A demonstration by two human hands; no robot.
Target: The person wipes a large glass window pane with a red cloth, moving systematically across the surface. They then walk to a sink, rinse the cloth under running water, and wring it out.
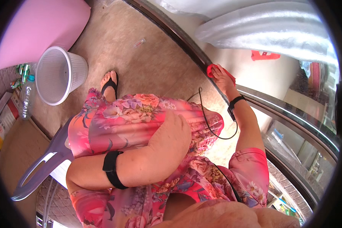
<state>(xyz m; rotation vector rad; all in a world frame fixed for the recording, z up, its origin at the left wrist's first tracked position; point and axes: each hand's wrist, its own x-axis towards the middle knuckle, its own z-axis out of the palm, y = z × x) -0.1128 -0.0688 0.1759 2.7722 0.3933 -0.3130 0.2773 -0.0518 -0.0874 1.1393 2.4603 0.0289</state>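
Note:
My right hand [221, 77] is pressed on a red cloth [232, 78], its fingers spread over it, against the dark metal frame [200, 54] at the upper right. A black strap with a small device and a thin black cable [203, 109] is around that wrist. My left hand [172, 135] rests on the lap of the flowered dress [122, 134]. Nothing shows in it, and its fingertips are partly hidden. Another black strap [113, 170] circles the left forearm.
A white plastic basket [79, 67] lies tilted at the left beside a pink surface [45, 25], with a clear plastic bottle [27, 98] near it. A purple plastic chair [50, 162] is at lower left. Glass panes and silvery wrapping [262, 28] are at the right; a small wrapper [139, 42] lies on the floor.

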